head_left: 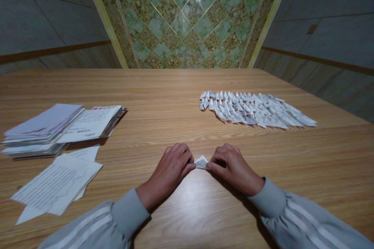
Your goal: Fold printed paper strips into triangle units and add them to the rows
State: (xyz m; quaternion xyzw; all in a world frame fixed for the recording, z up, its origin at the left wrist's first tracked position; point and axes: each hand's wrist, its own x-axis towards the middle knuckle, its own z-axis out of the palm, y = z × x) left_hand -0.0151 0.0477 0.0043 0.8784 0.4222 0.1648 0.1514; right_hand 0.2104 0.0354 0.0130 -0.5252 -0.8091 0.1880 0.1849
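A small folded paper triangle (201, 162), white with faint print, is held between my two hands just above the wooden table. My left hand (177, 161) pinches its left corner between thumb and fingers. On the other side, my right hand (233, 166) grips the right corner the same way. The paper's peak points away from me, and its lower edge runs between my thumbs. Fingertips cover both of its ends.
Rows of folded paper pieces (248, 109) stand at the back right of the table (152, 97). To the left lie a stack of papers and booklets (46, 124) and several loose printed sheets (58, 183). A tiled wall (184, 23) rises beyond the table.
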